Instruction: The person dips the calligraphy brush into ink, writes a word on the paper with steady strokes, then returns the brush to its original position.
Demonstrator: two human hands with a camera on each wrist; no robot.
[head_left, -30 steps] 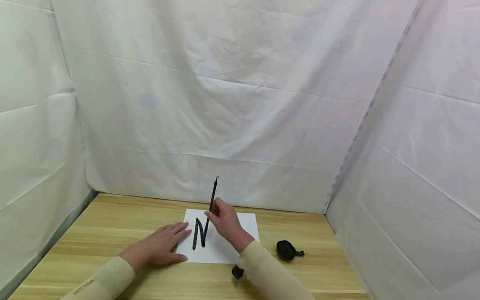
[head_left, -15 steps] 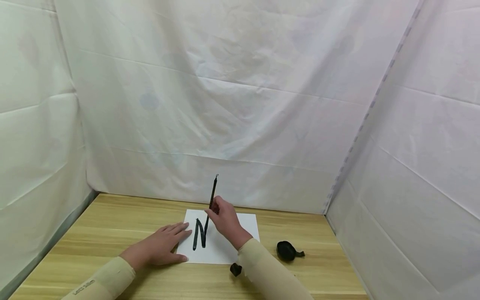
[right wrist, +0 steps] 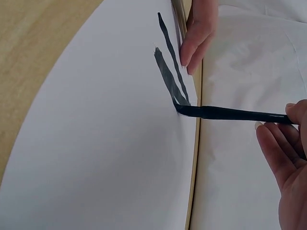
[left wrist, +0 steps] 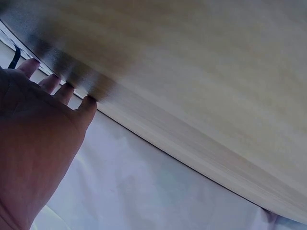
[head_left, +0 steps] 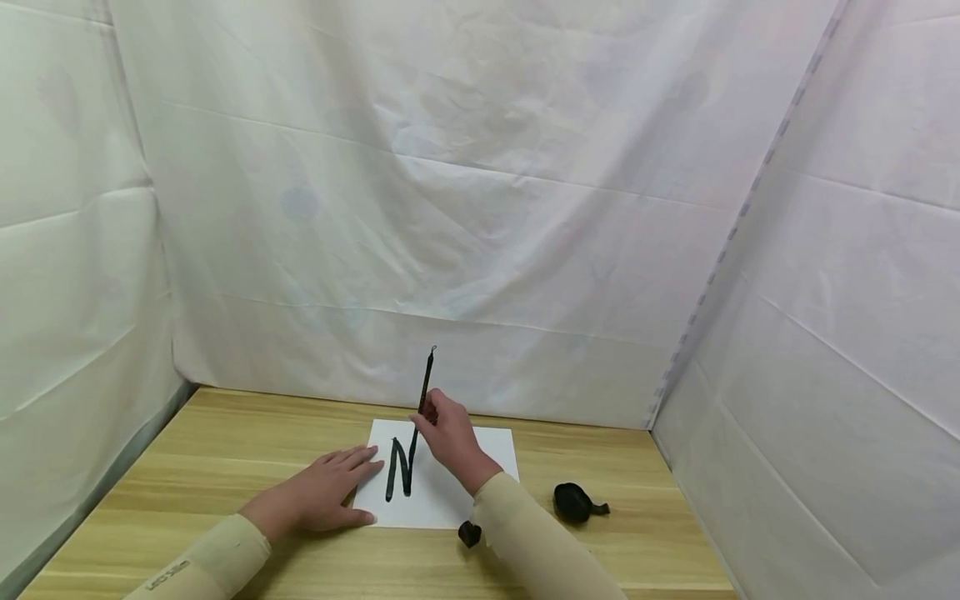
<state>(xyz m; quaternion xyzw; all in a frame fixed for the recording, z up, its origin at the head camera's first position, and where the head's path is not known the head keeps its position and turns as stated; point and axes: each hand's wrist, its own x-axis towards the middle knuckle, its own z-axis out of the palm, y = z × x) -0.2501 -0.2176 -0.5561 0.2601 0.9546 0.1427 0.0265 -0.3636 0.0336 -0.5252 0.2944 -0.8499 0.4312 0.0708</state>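
Note:
My right hand (head_left: 450, 437) pinches the dark handle of a writing brush (head_left: 425, 379), held nearly upright. The brush's bent tip touches a white sheet of paper (head_left: 450, 496), clearly seen in the right wrist view. Black strokes (head_left: 392, 471) shaped roughly like an N mark the sheet's left half. My left hand (head_left: 326, 492) lies palm down at the sheet's left edge, its fingers extended onto the paper. In the left wrist view, that hand (left wrist: 38, 129) shows spread fingers and holds nothing.
A black round dish with a short handle (head_left: 572, 503) stands on the wooden table (head_left: 225, 442), right of the paper. A small black object (head_left: 469, 534) shows beside the right sleeve. White cloth (head_left: 450, 250) hangs behind the table and along both sides.
My right hand and the brush have edged slightly away from me along the right-hand stroke. The small black object has shifted with the right sleeve. My left hand stays in place.

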